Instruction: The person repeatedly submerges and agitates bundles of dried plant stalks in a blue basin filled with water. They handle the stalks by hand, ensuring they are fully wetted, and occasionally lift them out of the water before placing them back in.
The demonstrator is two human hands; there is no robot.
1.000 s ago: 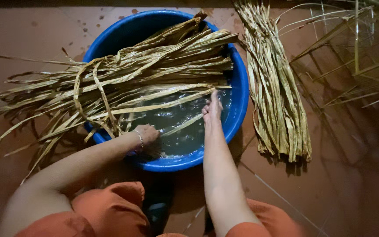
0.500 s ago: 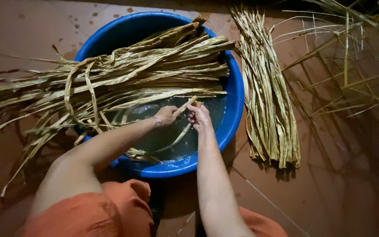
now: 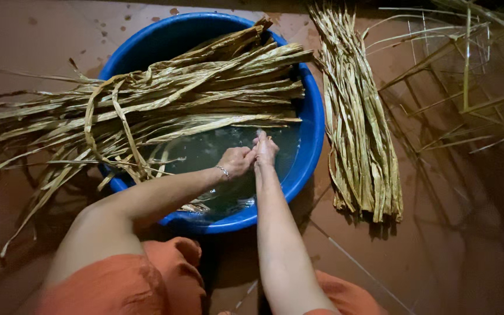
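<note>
A round blue basin (image 3: pixel 313 137) holds murky water on a brown floor. A bundle of long dried leaf strips (image 3: pixel 164 99) lies across the basin, and its ends stick out far to the left. My left hand (image 3: pixel 236 161), with a thin bracelet at the wrist, is curled into a fist just above the water. My right hand (image 3: pixel 265 149) presses against it with the fingers straight and together. Whether anything lies between the two hands is hidden. A few wet strips (image 3: pixel 196 207) float near my left forearm.
A second bundle of dried strips (image 3: pixel 360 128) lies on the floor right of the basin. Loose thin stalks (image 3: pixel 462 81) are scattered at the far right. My knees in orange cloth (image 3: pixel 147 280) are at the bottom edge. The floor shows wet spots.
My left hand has come from the basin's near rim to the middle of the water and met my right hand. Both now sit close together.
</note>
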